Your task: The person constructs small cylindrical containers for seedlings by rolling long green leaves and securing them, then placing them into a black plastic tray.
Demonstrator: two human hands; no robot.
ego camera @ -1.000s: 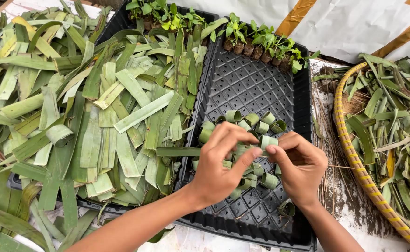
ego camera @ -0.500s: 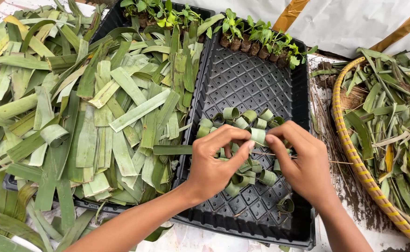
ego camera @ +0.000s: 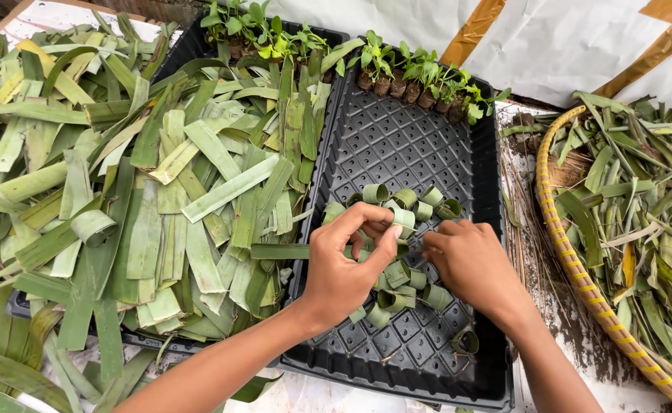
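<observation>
Big heap of flat cut green leaf strips point(ego camera: 160, 191) piling over left side, hiding most of second black tray point(ego camera: 190, 42) under it. Row of small green seedlings in soil plugs point(ego camera: 420, 80) lining up along far edge. Round woven yellow-rimmed basket point(ego camera: 573, 260) sitting at right, holding loose narrow green leaf scraps point(ego camera: 642, 191). White plastic sheet with brown tape strips point(ego camera: 565, 42) hanging behind.
</observation>
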